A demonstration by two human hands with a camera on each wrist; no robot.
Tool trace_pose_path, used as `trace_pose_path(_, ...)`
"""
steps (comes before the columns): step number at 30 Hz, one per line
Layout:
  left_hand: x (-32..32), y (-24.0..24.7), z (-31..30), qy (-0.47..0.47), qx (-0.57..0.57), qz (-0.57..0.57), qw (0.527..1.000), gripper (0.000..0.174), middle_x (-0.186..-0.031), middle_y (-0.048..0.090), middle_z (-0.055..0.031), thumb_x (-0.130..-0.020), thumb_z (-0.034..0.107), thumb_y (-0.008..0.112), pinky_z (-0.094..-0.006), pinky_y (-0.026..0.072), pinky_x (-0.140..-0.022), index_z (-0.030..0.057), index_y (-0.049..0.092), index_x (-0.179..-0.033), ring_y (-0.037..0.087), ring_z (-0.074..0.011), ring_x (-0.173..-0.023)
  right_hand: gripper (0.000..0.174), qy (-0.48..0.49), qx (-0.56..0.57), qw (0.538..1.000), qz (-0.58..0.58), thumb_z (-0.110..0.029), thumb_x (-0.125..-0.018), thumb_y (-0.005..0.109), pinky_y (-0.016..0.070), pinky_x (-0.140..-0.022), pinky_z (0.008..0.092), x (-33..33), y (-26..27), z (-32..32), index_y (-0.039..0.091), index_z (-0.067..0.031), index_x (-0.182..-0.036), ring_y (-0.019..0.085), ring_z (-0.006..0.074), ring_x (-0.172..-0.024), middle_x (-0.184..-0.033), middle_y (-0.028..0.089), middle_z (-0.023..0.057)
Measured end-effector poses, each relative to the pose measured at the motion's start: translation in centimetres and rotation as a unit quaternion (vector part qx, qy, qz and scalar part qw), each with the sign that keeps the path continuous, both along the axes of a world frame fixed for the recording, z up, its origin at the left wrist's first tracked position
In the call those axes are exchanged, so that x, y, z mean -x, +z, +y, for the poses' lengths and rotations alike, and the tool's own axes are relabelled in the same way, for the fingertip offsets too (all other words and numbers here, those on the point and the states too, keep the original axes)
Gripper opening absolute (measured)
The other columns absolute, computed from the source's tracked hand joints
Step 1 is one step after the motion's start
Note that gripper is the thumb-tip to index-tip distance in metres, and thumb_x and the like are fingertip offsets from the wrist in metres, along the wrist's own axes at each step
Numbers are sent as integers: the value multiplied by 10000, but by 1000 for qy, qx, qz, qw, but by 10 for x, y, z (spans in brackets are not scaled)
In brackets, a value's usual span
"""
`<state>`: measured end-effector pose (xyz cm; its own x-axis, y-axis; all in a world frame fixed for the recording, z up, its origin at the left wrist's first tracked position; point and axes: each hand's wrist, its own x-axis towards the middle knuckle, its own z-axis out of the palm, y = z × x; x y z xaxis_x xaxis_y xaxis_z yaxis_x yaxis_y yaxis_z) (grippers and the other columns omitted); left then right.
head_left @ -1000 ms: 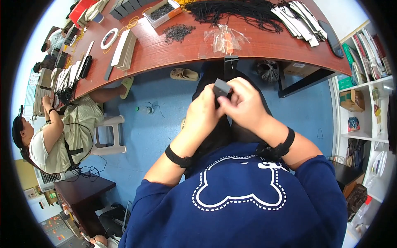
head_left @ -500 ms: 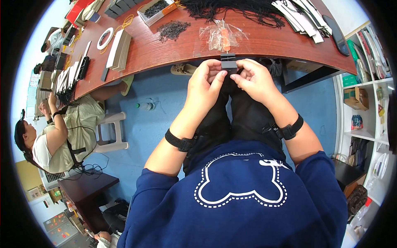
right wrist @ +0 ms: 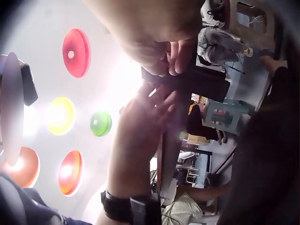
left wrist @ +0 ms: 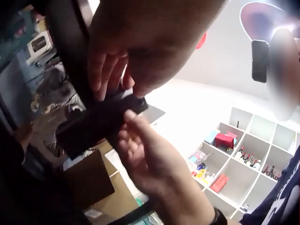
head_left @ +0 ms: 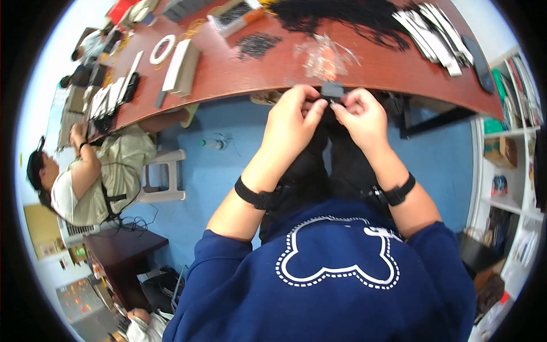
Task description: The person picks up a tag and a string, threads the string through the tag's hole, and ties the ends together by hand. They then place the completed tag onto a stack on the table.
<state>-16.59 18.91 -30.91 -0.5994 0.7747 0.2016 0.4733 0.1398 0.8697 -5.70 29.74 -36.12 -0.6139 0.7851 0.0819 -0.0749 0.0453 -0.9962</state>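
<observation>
A small dark grey block [head_left: 332, 90] is at the table's front edge in the head view, between the two hands. My left hand [head_left: 289, 121] pinches its left side with bent fingers and thumb. On the right side my right hand [head_left: 363, 119] has thumb and fingertips together close under the block, on a small pale bit too blurred to name. Both wrist views show the dark block [left wrist: 93, 123] with fingers of both hands against it. Just behind it lies clear plastic wrap with an orange piece [head_left: 329, 61].
On the red-brown table [head_left: 228, 71] lie a stack of pale strips [head_left: 182, 67], a white ring [head_left: 163, 49], small black parts [head_left: 257, 45], black cords [head_left: 353, 17], white strips [head_left: 433, 37] and a phone [head_left: 477, 64]. Another person [head_left: 80, 176] sits at left.
The hands and the block have moved forward from above the lap to the table edge. The right fingers have shifted from the block's side to just below it. The head view has shifted slightly.
</observation>
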Motion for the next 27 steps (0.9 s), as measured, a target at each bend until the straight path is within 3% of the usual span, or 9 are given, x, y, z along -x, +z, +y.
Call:
trace_pose_path(4,74,49,-37,134,-37,313,940,152,-817,626,-109,-772,128,648,-325,496,-663,43,601,-889,624,-258,-746,231,-13,-153,987,-46,-67,-729,719,438,-536,205,-5,-4,2,494,-30,-767,513,49,-613,-702,513,-10)
trace_pose_path(7,159,66,-60,272,70,473,835,303,-935,623,-198,-831,234,579,-400,483,-749,-10,575,-1010,609,-342,-848,187,74,3,994,-84,-54,-769,677,418,-478,193,-23,-19,4,495,-34,-805,505,50,-545,-651,511,-7)
trace_pose_path(10,203,56,-69,303,246,398,830,333,-860,628,-213,-807,249,606,-427,480,-736,-15,572,-1008,605,-365,-836,120,144,46,983,-104,-50,-820,617,410,-458,186,-36,-27,-1,499,-29,-832,492,49,-501,-622,513,-6)
trace_pose_path(13,210,55,-70,274,246,391,844,338,-837,625,-226,-795,240,618,-435,477,-726,-7,580,-1021,606,-370,-820,90,168,45,978,-116,-38,-826,606,427,-477,189,-48,-30,-10,520,-21,-846,515,54,-546,-694,513,9)
trace_pose_path(18,201,65,-69,316,221,393,835,384,-839,623,-223,-795,200,617,-428,474,-720,-1,547,-1115,608,-362,-811,63,180,61,973,-133,-47,-832,592,428,-507,195,-58,-30,-15,544,-8,-832,524,59,-570,-731,524,18)
trace_pose_path(20,184,73,-70,291,62,450,842,391,-867,623,-210,-781,150,635,-415,476,-713,13,538,-1134,606,-352,-809,61,176,52,973,-143,-61,-842,584,424,-513,194,-58,-23,-16,552,-10,-829,518,52,-572,-712,526,11)
trace_pose_path(23,100,71,-63,182,4,126,975,194,-852,604,-102,-767,58,630,-296,473,-672,10,600,-952,595,-188,-754,77,184,23,975,-121,-96,-854,581,423,-529,199,-57,-10,-14,583,-19,-852,515,49,-578,-720,542,7)
trace_pose_path(25,54,19,-58,1,-38,54,998,118,-796,577,-95,-775,83,643,-291,467,-654,15,589,-854,571,-163,-719,113,165,-43,982,-80,-96,-838,602,401,-524,189,-51,7,-17,611,-20,-921,481,44,-575,-734,540,0)
trace_pose_path(27,10,-7,-48,-77,116,22,990,131,-796,583,-119,-808,97,618,-313,471,-676,7,595,-901,587,-218,-742,135,143,-91,984,-64,-94,-830,611,392,-522,186,-41,23,-19,617,-20,-943,469,42,-576,-737,538,0)
